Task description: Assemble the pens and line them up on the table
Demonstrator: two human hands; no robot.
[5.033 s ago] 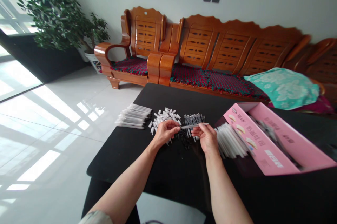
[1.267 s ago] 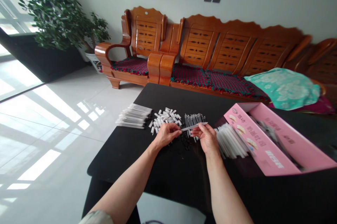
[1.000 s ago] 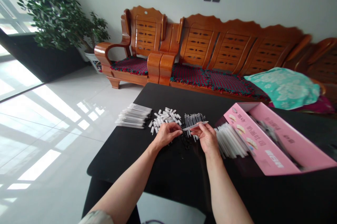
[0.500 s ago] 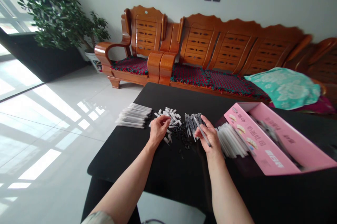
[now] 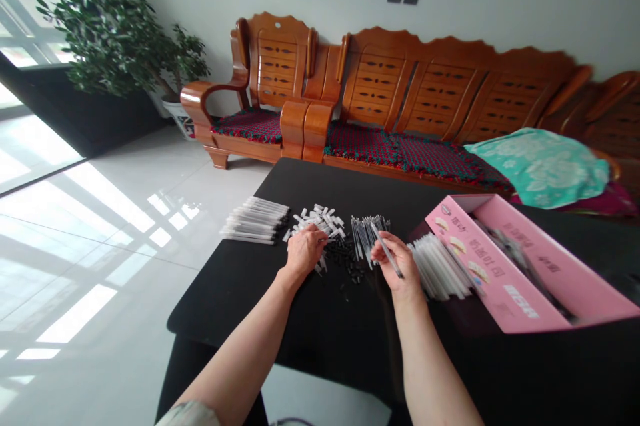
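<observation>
My right hand [image 5: 404,269] grips a slim pen [image 5: 388,253] between thumb and fingers, tilted with its lower end pointing toward me. My left hand [image 5: 304,253] is bent down with its fingertips drawn together at the edge of the white pen caps [image 5: 320,215] and small black pen parts [image 5: 345,258]; whatever they touch is hidden. Dark pen refills [image 5: 364,234] lie in a bunch between the hands. Clear-white pen barrels [image 5: 441,267] are stacked just right of my right hand. Several whitish pens [image 5: 255,221] lie in a row at the left.
An open pink box [image 5: 487,273] stands on the right of the black table [image 5: 225,306], with dark contents partly visible. Behind the table are a wooden sofa [image 5: 380,79] and a turquoise cloth [image 5: 545,166]. A potted plant [image 5: 115,46] stands at the far left.
My left hand has lowered and shifted slightly right, fingertips now down by the small parts. My right hand keeps the pen, its fingers closing in around it.
</observation>
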